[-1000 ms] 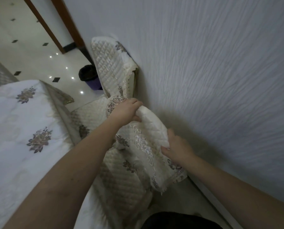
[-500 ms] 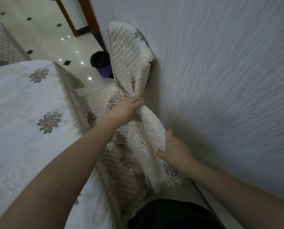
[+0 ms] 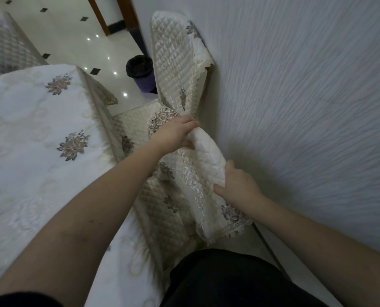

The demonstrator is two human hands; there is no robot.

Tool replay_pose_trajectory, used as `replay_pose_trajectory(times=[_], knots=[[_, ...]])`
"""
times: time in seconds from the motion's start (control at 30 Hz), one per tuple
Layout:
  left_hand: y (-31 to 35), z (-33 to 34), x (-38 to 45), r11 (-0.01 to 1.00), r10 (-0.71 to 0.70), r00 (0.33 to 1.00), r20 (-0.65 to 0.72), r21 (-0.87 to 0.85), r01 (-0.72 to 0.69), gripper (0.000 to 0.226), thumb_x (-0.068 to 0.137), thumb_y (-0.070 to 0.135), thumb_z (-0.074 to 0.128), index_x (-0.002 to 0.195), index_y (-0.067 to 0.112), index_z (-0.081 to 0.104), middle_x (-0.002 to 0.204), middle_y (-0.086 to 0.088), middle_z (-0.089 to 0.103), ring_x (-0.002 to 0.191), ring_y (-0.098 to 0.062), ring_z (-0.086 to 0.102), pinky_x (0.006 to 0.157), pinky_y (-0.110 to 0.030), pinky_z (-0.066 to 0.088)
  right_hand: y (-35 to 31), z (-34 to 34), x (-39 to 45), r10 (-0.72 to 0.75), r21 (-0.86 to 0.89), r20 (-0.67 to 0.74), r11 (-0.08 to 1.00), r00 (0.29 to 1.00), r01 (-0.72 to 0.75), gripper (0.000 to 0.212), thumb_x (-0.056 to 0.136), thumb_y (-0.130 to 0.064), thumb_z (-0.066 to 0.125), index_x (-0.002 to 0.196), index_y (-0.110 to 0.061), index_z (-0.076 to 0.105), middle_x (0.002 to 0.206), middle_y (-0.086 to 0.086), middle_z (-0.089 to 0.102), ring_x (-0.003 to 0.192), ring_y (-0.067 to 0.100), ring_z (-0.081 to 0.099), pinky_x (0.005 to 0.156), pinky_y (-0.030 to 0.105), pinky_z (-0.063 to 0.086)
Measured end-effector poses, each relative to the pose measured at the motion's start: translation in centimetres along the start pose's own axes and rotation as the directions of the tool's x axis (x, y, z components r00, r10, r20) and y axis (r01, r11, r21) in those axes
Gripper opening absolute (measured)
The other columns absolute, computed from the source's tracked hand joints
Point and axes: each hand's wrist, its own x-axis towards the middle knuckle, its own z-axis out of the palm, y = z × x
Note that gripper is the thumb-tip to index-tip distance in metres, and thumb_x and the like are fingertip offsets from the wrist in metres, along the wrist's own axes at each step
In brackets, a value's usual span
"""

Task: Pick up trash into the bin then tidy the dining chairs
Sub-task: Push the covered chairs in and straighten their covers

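Both hands grip the top of the near chair (image 3: 195,173), one at each end of its backrest, well apart from each other; the left hand (image 3: 175,135) curls its fingers over the far end of the quilted cover, and the right hand (image 3: 237,185) clamps the near end with the thumb on top; a two-handed hold like this looks meant to steer the chair squarely, so the step in hand seems to be tidying the chairs rather than picking up trash; the chair stands in the narrow gap between the table (image 3: 40,129), draped in a white flowered cloth, and the wall (image 3: 295,107), its seat tucked close to the table's edge; a second chair (image 3: 175,56) stands just beyond it, its back close to the wall, likely parked there to keep the passage free; the bin (image 3: 140,72), a dark-lined purple tub, sits on the tiled floor (image 3: 69,29) past the far chair, well apart from the hands; whether any trash lies in it cannot be told; no loose trash shows here.
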Motion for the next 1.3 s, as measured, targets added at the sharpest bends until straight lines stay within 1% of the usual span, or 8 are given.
replay_pose_trajectory(times=[0.4, 0.6, 0.7, 0.83, 0.97, 1.07, 1.2, 1.3], knots=[[-0.6, 1.4, -0.4, 0.991, 0.114, 0.989, -0.097, 0.08, -0.106, 0.066, 0.077, 0.036, 0.075, 0.131, 0.009, 0.051, 0.132, -0.011, 0.051, 0.122, -0.029, 0.044, 0.108, -0.049, 0.031, -0.1, 0.4, -0.7, 0.061, -0.037, -0.021, 0.997, 0.998, -0.061, 0.049, 0.085, -0.048, 0.057, 0.109, -0.014, 0.031, 0.086, 0.0, 0.054, 0.069, 0.023, 0.057, 0.056, 0.033, 0.045], [0.0, 2.2, -0.6, 0.994, -0.001, 0.994, -0.108, 0.107, 0.012, 0.072, 0.084, 0.037, 0.068, 0.145, 0.018, 0.036, 0.152, -0.004, 0.034, 0.142, -0.023, 0.025, 0.118, -0.045, 0.014, 1.0, 0.0, -0.1, 0.007, 0.06, 0.028, 0.998, 1.0, -0.009, 0.048, 0.086, -0.049, 0.055, 0.109, -0.015, 0.029, 0.09, 0.004, 0.056, 0.074, 0.025, 0.059, 0.061, 0.038, 0.05], [1.4, 2.8, -2.0, 0.99, -0.101, 0.981, -0.167, 0.081, 0.115, 0.071, 0.087, 0.034, 0.064, 0.148, 0.019, 0.031, 0.155, -0.005, 0.03, 0.143, -0.026, 0.025, 0.116, -0.047, 0.021, 1.7, -0.5, 0.0, -0.043, 0.136, 0.082, 0.99, 0.996, 0.031, 0.053, 0.087, -0.052, 0.053, 0.116, -0.013, 0.032, 0.096, 0.005, 0.059, 0.078, 0.025, 0.06, 0.062, 0.036, 0.049], [6.2, 4.5, -5.4, 0.92, -0.383, 0.89, -0.247, -0.183, 0.346, 0.063, 0.093, 0.03, 0.057, 0.149, 0.02, 0.028, 0.155, 0.0, 0.026, 0.139, -0.018, 0.031, 0.109, -0.035, 0.033, 2.6, -2.1, 0.5, -0.068, 0.362, 0.132, 0.932, 0.989, 0.016, 0.049, 0.092, -0.055, 0.044, 0.123, -0.017, 0.042, 0.112, 0.001, 0.061, 0.09, 0.016, 0.059, 0.072, 0.031, 0.045], [13.7, 6.9, -7.9, 0.736, -0.635, 0.76, -0.141, -0.41, 0.539, 0.053, 0.097, 0.037, 0.047, 0.145, 0.02, 0.034, 0.149, 0.001, 0.037, 0.131, -0.015, 0.041, 0.102, -0.03, 0.037, 3.0, -3.1, 2.0, -0.112, 0.494, 0.1, 0.868, 0.989, 0.048, 0.052, 0.097, -0.049, 0.039, 0.138, -0.017, 0.041, 0.131, 0.0, 0.056, 0.102, 0.013, 0.055, 0.084, 0.027, 0.04], [18.6, 8.4, -8.3, 0.634, -0.722, 0.686, -0.089, -0.483, 0.604, 0.06, 0.096, 0.05, 0.041, 0.146, 0.018, 0.034, 0.148, 0.0, 0.041, 0.131, -0.013, 0.042, 0.106, -0.031, 0.036, 2.9, -3.1, 3.4, -0.131, 0.493, 0.132, 0.869, 0.983, 0.049, 0.057, 0.093, -0.049, 0.048, 0.139, -0.017, 0.04, 0.133, 0.003, 0.056, 0.114, 0.02, 0.056, 0.098, 0.037, 0.044], [23.0, 10.2, -7.9, 0.527, -0.796, 0.605, -0.027, -0.524, 0.669, 0.089, 0.085, 0.066, 0.048, 0.15, 0.013, 0.02, 0.15, -0.005, 0.037, 0.133, -0.019, 0.04, 0.105, -0.032, 0.038, 2.0, -3.3, 4.2, -0.147, 0.454, 0.213, 0.89, 0.966, 0.035, 0.061, 0.089, -0.049, 0.056, 0.136, -0.012, 0.044, 0.13, 0.006, 0.058, 0.114, 0.025, 0.057, 0.095, 0.037, 0.046], [24.1, 11.4, -7.7, 0.451, -0.845, 0.534, 0.023, -0.505, 0.736, 0.093, 0.077, 0.064, 0.058, 0.146, 0.011, 0.024, 0.139, -0.008, 0.048, 0.124, -0.025, 0.05, 0.095, -0.038, 0.046, 1.6, -3.3, 4.3, -0.15, 0.407, 0.263, 0.913, 0.953, 0.032, 0.057, 0.086, -0.051, 0.058, 0.125, -0.009, 0.057, 0.12, 0.01, 0.063, 0.107, 0.027, 0.06, 0.093, 0.038, 0.048]])
